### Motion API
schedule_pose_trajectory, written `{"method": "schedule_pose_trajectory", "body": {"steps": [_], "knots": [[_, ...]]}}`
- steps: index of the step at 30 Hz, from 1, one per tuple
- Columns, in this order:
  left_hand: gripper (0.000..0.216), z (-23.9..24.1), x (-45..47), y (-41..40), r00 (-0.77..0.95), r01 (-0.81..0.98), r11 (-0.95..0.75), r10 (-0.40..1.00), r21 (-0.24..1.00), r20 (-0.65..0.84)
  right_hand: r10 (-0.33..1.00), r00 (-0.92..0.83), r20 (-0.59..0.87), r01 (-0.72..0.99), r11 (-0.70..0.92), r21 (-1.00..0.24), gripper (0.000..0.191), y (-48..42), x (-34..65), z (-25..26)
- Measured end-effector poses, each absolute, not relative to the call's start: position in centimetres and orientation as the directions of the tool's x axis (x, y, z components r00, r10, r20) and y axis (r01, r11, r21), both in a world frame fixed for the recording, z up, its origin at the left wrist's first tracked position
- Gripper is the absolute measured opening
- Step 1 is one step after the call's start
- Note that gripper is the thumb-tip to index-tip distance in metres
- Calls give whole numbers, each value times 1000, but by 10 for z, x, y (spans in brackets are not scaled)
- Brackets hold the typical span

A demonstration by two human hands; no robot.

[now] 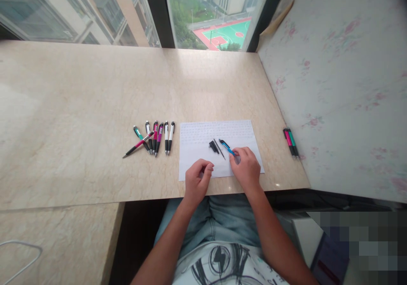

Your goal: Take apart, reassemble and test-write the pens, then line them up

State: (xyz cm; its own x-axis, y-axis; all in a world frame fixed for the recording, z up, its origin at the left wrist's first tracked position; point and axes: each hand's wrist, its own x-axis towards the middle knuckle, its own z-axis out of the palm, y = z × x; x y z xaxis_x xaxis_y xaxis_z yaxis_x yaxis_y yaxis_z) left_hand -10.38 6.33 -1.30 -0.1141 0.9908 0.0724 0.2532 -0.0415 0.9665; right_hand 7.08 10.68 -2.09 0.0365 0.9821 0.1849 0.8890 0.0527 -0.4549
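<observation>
My right hand (246,167) is closed with its fingertips on the lower end of a blue pen barrel (227,148) with a black clip end, over a sheet of paper (193,149) with rows of writing. My left hand (199,179) is curled shut at the paper's front edge, thumb against the fingers. Whatever might be inside it is hidden or too small to make out. Between the hands, a thin dark pen refill (219,149) lies on the sheet beside small black pen parts (214,147).
Left of the paper lie several pens, including a white pen (171,137), a purple pen (159,139) and a pink pen (138,144) crossing others. Green and pink pens (291,143) rest by the right wall (343,86). A white cable (23,243) is at lower left.
</observation>
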Motion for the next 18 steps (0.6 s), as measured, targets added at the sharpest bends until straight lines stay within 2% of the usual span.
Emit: {"method": "schedule_pose_trajectory", "body": {"steps": [3, 6, 10, 12, 14, 18], "knots": [[23, -13, -104, 63, -109, 249, -38, 992, 968, 67, 984, 53, 168, 851, 44, -524, 14, 111, 74, -20], [22, -13, -104, 62, -100, 237, -31, 993, 971, 56, 987, 85, 137, 754, 26, -656, 19, 112, 78, -15], [20, -14, -104, 63, -99, 190, -24, 994, 982, 44, 994, 110, 2, 473, -51, -880, 26, 103, 72, -5], [21, -14, -105, 63, -106, 135, -13, 994, 991, 28, 996, 32, -82, 319, -88, -944, 30, 95, 64, 1], [25, -14, -106, 63, -110, 68, 4, 994, 998, 3, 987, -117, -110, 219, -82, -972, 34, 89, 54, 7], [25, -12, -110, 62, -88, -75, 21, 996, 997, -27, 948, -318, -30, 181, 30, -983, 37, 84, 40, 15]]}}
